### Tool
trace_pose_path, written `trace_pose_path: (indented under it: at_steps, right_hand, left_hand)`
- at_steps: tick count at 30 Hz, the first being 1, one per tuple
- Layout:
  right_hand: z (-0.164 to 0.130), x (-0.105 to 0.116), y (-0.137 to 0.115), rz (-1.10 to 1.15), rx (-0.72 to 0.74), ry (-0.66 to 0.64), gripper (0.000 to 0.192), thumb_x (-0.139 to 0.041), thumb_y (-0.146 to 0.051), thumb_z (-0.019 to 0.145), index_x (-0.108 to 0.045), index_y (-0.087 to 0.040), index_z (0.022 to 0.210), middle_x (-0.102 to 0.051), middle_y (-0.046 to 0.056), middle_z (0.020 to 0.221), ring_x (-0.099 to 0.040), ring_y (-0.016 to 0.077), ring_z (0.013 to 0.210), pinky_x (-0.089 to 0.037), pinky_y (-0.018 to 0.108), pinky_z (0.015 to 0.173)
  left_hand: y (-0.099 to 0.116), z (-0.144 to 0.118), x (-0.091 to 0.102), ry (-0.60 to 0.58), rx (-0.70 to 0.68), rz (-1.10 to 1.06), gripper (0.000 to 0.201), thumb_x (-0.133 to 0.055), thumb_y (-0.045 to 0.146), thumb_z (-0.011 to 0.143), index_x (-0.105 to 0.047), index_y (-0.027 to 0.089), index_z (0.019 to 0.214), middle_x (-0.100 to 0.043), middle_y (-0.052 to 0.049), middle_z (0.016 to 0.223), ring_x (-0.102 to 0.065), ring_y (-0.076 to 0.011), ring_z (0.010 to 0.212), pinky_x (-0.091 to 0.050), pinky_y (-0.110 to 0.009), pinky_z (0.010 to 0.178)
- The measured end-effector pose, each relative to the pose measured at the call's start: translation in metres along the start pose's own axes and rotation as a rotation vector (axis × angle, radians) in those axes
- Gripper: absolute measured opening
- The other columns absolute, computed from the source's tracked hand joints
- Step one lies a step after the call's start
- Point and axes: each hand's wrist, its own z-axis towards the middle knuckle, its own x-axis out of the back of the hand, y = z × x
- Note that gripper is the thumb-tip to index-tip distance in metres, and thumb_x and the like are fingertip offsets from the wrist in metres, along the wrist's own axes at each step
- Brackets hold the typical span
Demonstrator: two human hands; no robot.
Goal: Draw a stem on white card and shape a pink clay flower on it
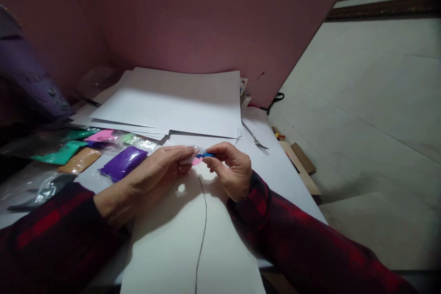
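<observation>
Above a white sheet (pixel 165 248) with a dark curved line drawn down it, both hands meet. My left hand (pixel 151 172) pinches a crinkled clear plastic bag (pixel 188 158). Against that bag, my right hand (pixel 230 165) grips a small blue piece (pixel 206 155) between thumb and fingers; whether it is soft clay or a tool, I cannot tell. Just below the blue piece a bit of pink (pixel 197 161) shows, partly hidden by the fingers. Left of my left hand lies a purple packet (pixel 124 163) that looks like modelling clay.
Further left are an orange packet (pixel 80 161), a green packet (pixel 60 153) and a pink packet (pixel 101 136). Stacked white sheets (pixel 172 96) lie toward the pink wall. A fork (pixel 260 143) rests at the right, near the table edge. A cardboard box (pixel 299 165) stands below that edge.
</observation>
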Motion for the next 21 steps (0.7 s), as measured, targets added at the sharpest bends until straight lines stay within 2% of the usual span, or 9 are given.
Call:
trace_pose_path:
  at_steps: [5, 9, 13, 16, 21]
  right_hand:
    - [-0.0011, 0.0, 0.0015, 0.02, 0.027, 0.014, 0.014, -0.073, -0.026, 0.079, -0.066, -0.021, 0.089, -0.065, 0.001, 0.08, -0.059, 0.0117, 0.063, -0.051, 0.028, 0.057]
    - [-0.0014, -0.001, 0.0008, 0.137, -0.05, -0.016, 0.014, -0.071, -0.028, 0.081, -0.064, -0.02, 0.089, -0.063, -0.001, 0.072, -0.056, 0.0104, 0.055, -0.049, 0.027, 0.051]
    - [0.0011, -0.0013, -0.0033, 0.266, -0.161, -0.071, 0.017, -0.07, -0.034, 0.081, -0.061, -0.019, 0.086, -0.06, -0.002, 0.063, -0.054, 0.0102, 0.052, -0.047, 0.026, 0.049]
    - [0.0028, -0.0004, -0.005, 0.324, -0.19, -0.098, 0.019, -0.069, -0.036, 0.081, -0.06, -0.02, 0.085, -0.059, -0.002, 0.062, -0.054, 0.0104, 0.052, -0.047, 0.026, 0.048]
    - [0.0036, 0.0, -0.005, 0.328, -0.201, -0.063, 0.019, -0.069, -0.036, 0.081, -0.061, -0.019, 0.085, -0.058, -0.003, 0.062, -0.052, 0.0092, 0.05, -0.045, 0.024, 0.046]
  left_hand:
    - [0.0019, -0.0029, -0.002, 0.052, 0.05, 0.01, 0.024, -0.073, 0.035, 0.075, -0.063, 0.016, 0.065, -0.053, 0.0, 0.062, -0.046, -0.0132, 0.058, -0.036, -0.028, 0.057]
    - [0.0034, -0.0025, 0.0004, 0.068, 0.113, 0.088, 0.024, -0.08, 0.034, 0.068, -0.068, 0.014, 0.074, -0.057, -0.001, 0.065, -0.048, -0.0119, 0.058, -0.036, -0.025, 0.057]
    - [0.0026, -0.0011, 0.0031, 0.017, 0.118, 0.103, 0.027, -0.074, 0.04, 0.075, -0.068, 0.014, 0.069, -0.056, -0.003, 0.063, -0.047, -0.0124, 0.059, -0.034, -0.024, 0.055]
    - [0.0031, -0.0009, 0.0044, -0.024, 0.105, 0.109, 0.03, -0.071, 0.044, 0.077, -0.07, 0.015, 0.071, -0.057, -0.003, 0.064, -0.047, -0.013, 0.061, -0.036, -0.025, 0.057]
    - [0.0054, -0.0018, 0.0063, 0.015, 0.085, 0.16, 0.029, -0.076, 0.043, 0.072, -0.073, 0.015, 0.078, -0.058, -0.003, 0.065, -0.049, -0.0128, 0.059, -0.036, -0.025, 0.056]
